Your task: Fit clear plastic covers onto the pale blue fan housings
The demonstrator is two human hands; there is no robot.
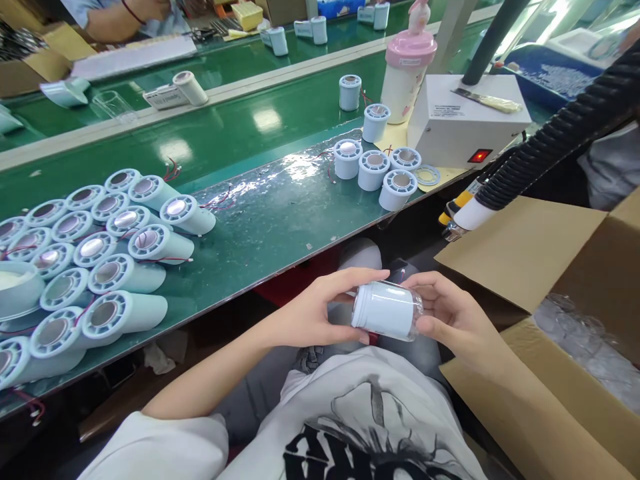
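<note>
co-worker (120, 17) cropped, box label (447, 110) unreadable

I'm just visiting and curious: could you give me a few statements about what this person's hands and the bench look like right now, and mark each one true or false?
1. Both hands hold one pale blue cylinder over the lap. True: the left hand and the right hand grip it from either side.
2. The cylinders at the bench's left end stand upright. False: they lie on their sides in rows.
3. A red light glows on the white box. True.
4. The pink-lidded bottle lies tipped over. False: it stands upright beside the white box.
5. The cardboard box sits on the person's left. False: it is on their right.
</note>
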